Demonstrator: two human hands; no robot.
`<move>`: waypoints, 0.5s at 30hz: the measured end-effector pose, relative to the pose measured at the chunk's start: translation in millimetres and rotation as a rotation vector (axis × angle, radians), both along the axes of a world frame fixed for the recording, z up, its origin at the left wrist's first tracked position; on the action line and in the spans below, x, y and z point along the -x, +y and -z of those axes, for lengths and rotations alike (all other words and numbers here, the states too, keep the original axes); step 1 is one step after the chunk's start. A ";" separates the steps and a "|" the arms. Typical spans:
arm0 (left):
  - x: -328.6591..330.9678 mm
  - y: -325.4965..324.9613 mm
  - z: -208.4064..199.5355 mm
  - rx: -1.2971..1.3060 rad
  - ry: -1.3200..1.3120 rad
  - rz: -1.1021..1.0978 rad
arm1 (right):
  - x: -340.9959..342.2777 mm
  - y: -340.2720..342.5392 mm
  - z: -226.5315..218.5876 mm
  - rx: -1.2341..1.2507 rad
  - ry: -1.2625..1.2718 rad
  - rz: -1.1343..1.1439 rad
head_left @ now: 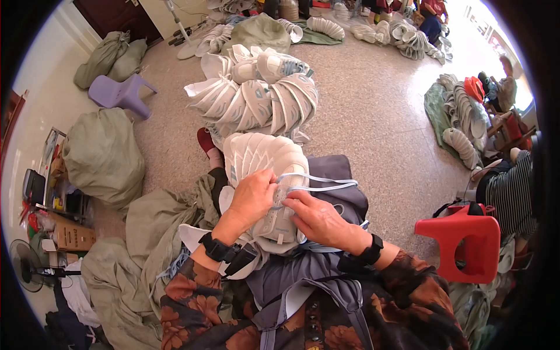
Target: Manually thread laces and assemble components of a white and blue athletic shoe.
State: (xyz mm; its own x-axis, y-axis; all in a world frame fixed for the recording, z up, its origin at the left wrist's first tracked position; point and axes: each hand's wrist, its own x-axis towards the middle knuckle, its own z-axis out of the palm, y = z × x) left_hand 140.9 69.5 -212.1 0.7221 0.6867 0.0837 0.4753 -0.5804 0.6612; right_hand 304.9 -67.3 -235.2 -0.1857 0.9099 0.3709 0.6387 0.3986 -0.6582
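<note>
On my lap lies a pale grey and white shoe upper point(274, 226), its tongue toward me. A light blue shoelace point(326, 188) runs from its eyelets and loops out to the right. My left hand point(252, 195) is closed in a pinch on the lace at the upper's left side. Close beside it, my right hand point(322, 219) pinches the lace near the eyelets, and its fingertips partly hide the lacing. A fanned row of nested uppers point(265, 150) rests just beyond my hands. Dark grey cloth point(341, 169) covers my lap beneath.
A large pile of nested uppers point(254, 105) sits on the floor ahead. To the left are a stuffed green sack point(105, 157), a purple stool point(125, 93) and a fan point(26, 265). A red stool point(461, 242) and a person in striped clothing point(510, 192) are at right.
</note>
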 end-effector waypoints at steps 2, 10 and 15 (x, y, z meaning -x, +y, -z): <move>0.6 1.6 6.4 -0.055 0.002 0.011 | 6.9 2.5 -2.1 0.038 0.009 0.026; -19.9 -12.6 27.1 -0.375 0.286 0.082 | 8.9 -0.4 9.8 -0.002 -0.023 0.007; -5.4 5.9 15.9 0.047 -0.017 0.033 | 6.7 -5.3 11.7 0.014 -0.023 0.016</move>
State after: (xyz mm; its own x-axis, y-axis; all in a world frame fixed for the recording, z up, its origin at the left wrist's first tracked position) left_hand 146.3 75.4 -228.1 0.7433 0.6658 0.0645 0.4449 -0.5641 0.6956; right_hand 298.3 -72.6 -246.9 -0.1794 0.9179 0.3540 0.6598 0.3792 -0.6487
